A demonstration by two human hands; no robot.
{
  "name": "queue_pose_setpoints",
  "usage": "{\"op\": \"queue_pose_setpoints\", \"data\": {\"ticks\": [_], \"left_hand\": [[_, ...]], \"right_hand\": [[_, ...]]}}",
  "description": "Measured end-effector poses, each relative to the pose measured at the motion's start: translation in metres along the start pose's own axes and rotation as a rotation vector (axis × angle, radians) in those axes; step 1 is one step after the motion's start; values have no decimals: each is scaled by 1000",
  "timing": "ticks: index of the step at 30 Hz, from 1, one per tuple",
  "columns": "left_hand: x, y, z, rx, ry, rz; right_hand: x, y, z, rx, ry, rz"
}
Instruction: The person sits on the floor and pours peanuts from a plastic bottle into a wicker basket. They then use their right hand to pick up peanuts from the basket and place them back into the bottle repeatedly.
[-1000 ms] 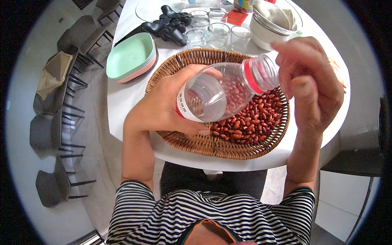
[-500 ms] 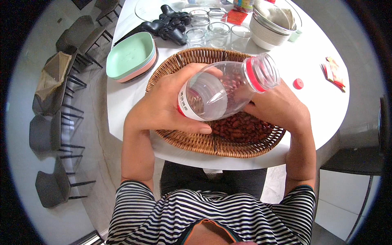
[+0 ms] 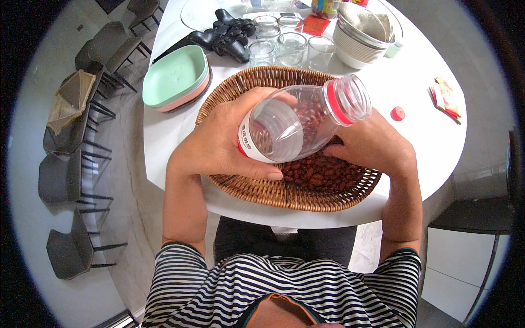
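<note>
My left hand (image 3: 219, 139) is closed round a clear plastic bottle (image 3: 306, 117), uncapped, with a red ring at its neck and a white and red label. The bottle lies tilted over a woven wicker basket (image 3: 235, 188), its mouth toward the upper right. Small dark red-brown pieces (image 3: 322, 175), like nuts or dried fruit, fill the basket's right part. Just behind the bottle's neck, my right hand (image 3: 377, 142) bends down into the basket. Its thumb curls inward at the pieces; the bottle hides the other fingers, and what they hold is out of sight.
A red bottle cap (image 3: 397, 113) and red packets (image 3: 447, 98) lie on the white table (image 3: 432, 147) to the right. Beyond the basket stand glass cups (image 3: 292, 48), stacked bowls (image 3: 358, 46) and black game controllers (image 3: 227, 38). Pastel trays (image 3: 175, 76) sit left.
My right hand has shifted slightly in the basket, its thumb now lower and more visible. The bottle and my left hand have barely moved.
</note>
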State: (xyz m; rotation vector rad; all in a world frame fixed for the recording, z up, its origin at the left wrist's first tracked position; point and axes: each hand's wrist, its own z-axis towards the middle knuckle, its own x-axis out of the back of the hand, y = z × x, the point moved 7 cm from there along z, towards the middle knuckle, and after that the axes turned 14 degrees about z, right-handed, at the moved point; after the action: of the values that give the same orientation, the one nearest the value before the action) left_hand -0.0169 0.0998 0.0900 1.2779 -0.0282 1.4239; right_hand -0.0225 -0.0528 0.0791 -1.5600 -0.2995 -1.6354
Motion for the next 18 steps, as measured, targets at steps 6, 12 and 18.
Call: {"op": "queue_pose_setpoints", "data": {"ticks": [6,12,18], "left_hand": [[1,3,-1,-10,-10,59],[2,3,-1,-4,-11,74],[1,3,-1,-2,-24,69]], "right_hand": [[0,5,-2,-30,-34,-54],[3,9,-2,-49,1,-24],[21,6,0,-106,98,69]]}}
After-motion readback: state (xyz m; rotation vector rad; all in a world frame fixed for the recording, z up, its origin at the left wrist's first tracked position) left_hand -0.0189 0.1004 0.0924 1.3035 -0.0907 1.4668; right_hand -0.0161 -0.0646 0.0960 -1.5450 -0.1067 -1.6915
